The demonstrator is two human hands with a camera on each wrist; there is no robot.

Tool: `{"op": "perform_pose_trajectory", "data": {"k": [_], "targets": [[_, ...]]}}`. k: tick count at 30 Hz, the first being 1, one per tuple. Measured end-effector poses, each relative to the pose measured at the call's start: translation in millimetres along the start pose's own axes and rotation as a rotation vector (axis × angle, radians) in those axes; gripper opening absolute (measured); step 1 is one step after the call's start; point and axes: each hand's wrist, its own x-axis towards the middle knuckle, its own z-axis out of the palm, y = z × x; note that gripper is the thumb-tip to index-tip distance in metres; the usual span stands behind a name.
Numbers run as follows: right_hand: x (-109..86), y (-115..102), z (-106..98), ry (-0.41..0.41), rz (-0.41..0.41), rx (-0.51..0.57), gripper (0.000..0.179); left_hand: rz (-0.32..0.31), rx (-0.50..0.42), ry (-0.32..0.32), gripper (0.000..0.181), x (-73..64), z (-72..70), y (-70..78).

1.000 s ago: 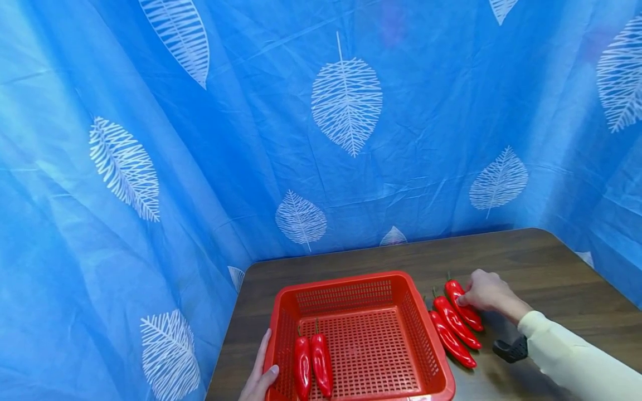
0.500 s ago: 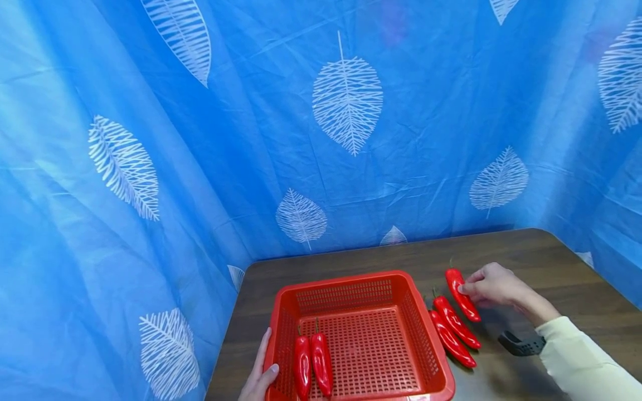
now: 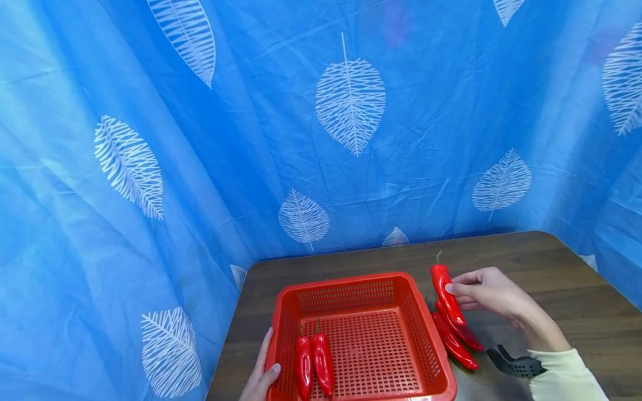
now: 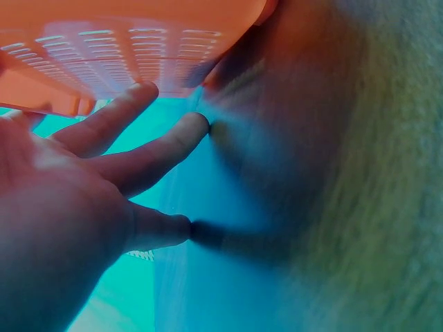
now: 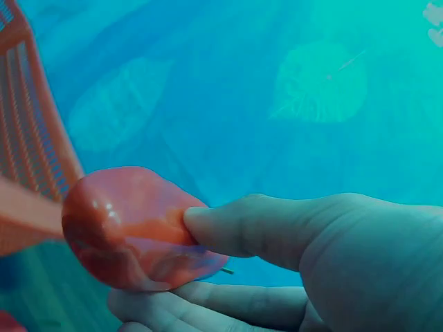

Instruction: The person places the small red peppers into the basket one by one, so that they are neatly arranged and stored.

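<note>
My right hand [image 3: 484, 289] pinches a shiny red chili pepper [image 3: 443, 284], thumb on one side and fingers on the other; its green stem points away. In the right wrist view this pepper [image 5: 131, 228] is seen end-on. Below it on the table, right of the basket, lie two more red peppers, one partly covered by the held one and the other [image 3: 453, 345] nearer the basket. My left hand [image 3: 259, 379] rests at the left side of the red basket [image 3: 346, 278], thumb at the rim. In the left wrist view its fingers [image 4: 152, 155] are straight and spread beneath the basket's wall.
Two red peppers [image 3: 313, 365] lie side by side at the left of the basket floor, stems away from me. A dark wooden table [image 3: 501, 250] bears everything. Blue curtains [image 3: 401, 195] with white leaf prints hang behind and beside it. A black wrist device [image 3: 516, 365] sits by the right sleeve.
My right hand has lifted the farthest pepper of the row and carried it left, over the neighbouring pepper. The left hand and the basket stay in place.
</note>
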Motion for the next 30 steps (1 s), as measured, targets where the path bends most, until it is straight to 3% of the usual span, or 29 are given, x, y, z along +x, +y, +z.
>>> {"op": "perform_pose_trajectory", "data": {"k": [12,22,30], "targets": [[-17.0,-40.2,25.2,0.025,-0.092,0.002,0.058,0.002,-0.001,-0.010,0.090,1.0,-0.3,0.8],[-6.8,-75.6,59.6,0.018,-0.121,-0.025,0.048,-0.021,-0.016,0.005,0.089,-0.3,0.0,0.6],[6.0,-93.2,87.8,-0.045,-0.162,0.010,0.038,-0.003,-0.002,-0.002,0.089,-0.1,0.1,1.0]]}}
